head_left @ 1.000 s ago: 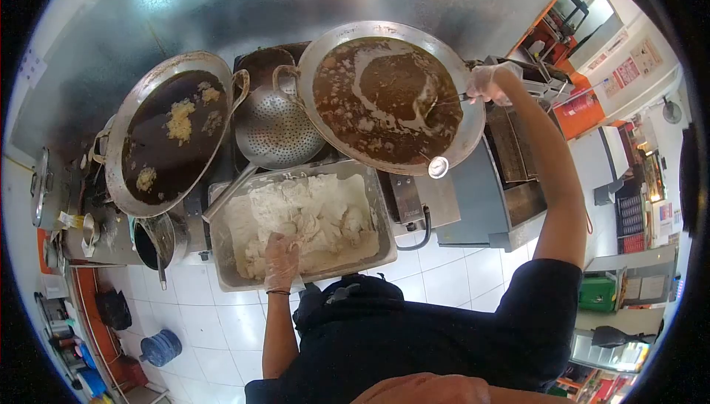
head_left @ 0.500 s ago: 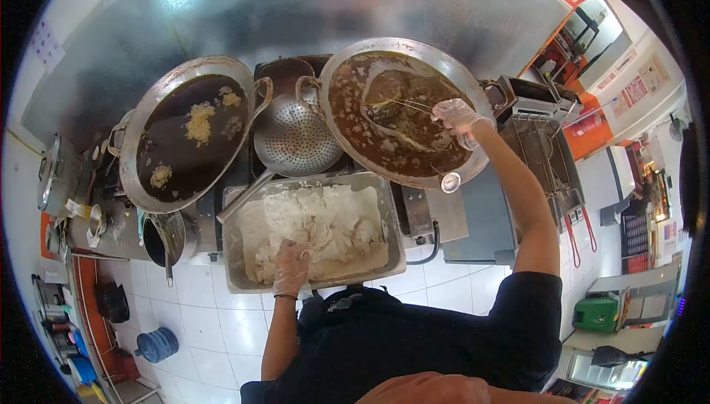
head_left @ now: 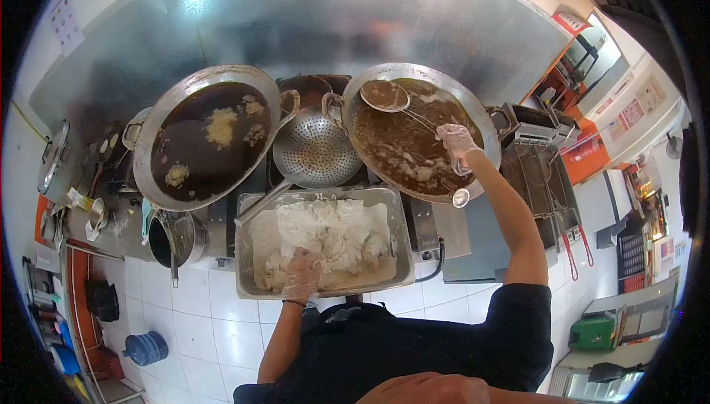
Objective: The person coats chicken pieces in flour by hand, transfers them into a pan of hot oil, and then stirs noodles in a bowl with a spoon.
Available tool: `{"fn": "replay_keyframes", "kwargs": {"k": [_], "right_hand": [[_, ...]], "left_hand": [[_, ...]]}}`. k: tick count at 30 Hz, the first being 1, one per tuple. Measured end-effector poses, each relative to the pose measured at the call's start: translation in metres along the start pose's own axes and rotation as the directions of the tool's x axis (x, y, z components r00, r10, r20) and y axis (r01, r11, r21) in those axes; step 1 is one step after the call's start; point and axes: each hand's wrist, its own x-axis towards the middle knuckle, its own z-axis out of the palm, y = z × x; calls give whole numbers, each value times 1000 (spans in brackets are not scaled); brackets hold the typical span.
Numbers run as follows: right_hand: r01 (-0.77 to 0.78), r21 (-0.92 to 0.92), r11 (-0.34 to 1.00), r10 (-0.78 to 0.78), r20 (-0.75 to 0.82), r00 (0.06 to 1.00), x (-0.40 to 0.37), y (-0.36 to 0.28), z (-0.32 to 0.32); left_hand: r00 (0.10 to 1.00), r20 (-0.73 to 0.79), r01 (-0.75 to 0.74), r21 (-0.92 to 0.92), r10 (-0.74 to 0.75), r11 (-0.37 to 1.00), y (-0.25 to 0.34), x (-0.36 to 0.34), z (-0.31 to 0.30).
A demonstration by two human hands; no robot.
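My right hand [head_left: 457, 142], in a clear plastic glove, grips the wire handle of a round mesh skimmer [head_left: 385, 96]. The skimmer's head shows at the back left of the right wok [head_left: 484, 119], over brown, foamy oil [head_left: 399, 145]. A small round dial [head_left: 460, 197] sits at the wok's front rim. My gloved left hand [head_left: 304, 272] rests in a metal tray [head_left: 405, 256] of white flour [head_left: 325, 219] with lumpy coated pieces. Flour hides its fingertips, and I cannot tell whether they hold anything.
The left wok [head_left: 142, 160] holds dark oil with pale floating crumbs [head_left: 221, 127]. Between the woks lies a perforated ladle [head_left: 318, 149], its handle reaching over the tray. A dark pot [head_left: 194, 241] stands at left; fryer baskets [head_left: 543, 174] are at right. A blue water jug [head_left: 146, 348] lies on the floor.
The skimmer's round head, earlier down in the oil, is now plainly visible at the back left of the wok. My left hand has shifted slightly in the flour. The camera view has tilted.
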Motion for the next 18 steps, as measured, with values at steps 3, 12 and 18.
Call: {"fn": "replay_keyframes", "kwargs": {"k": [3, 12, 18], "right_hand": [[12, 80, 997, -11, -8, 1000, -2, 0, 3], [115, 111, 987, -107, -77, 991, -22, -17, -4], [204, 199, 958, -169, -181, 969, -30, -17, -6]], "left_hand": [[999, -44, -28, 8, 29, 1000, -11, 0, 2], [996, -61, -57, 55, 60, 997, -17, -3, -26], [1000, -7, 21, 68, -21, 997, -21, -5, -39]]}}
